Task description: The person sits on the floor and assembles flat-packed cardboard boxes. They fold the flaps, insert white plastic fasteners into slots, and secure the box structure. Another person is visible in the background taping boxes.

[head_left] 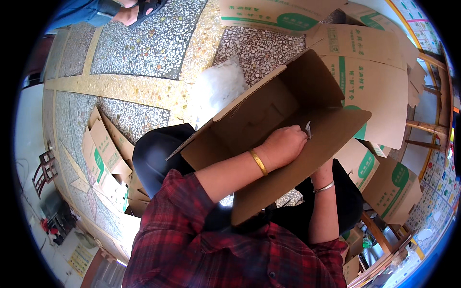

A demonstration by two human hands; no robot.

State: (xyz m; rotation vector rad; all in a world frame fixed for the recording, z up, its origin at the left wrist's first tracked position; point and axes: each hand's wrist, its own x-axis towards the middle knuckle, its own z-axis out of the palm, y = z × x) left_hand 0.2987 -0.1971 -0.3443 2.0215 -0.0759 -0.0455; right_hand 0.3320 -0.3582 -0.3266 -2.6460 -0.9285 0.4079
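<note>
An open brown cardboard box lies across my lap, its inside facing up. My left hand, with a gold bangle at the wrist, reaches into it. Its fingers are closed by the near side panel, at a small white curved strip that looks like plastic and stands out from the cardboard. Outside that same panel is my right hand, below a silver bangle; the panel hides its fingers, so I cannot see what they hold.
A clear plastic bag with whitish contents lies on the speckled floor beyond the box. Flattened cartons with green print are stacked at the right, more cartons at the left. A wooden frame stands at lower right. Another person's foot is at upper left.
</note>
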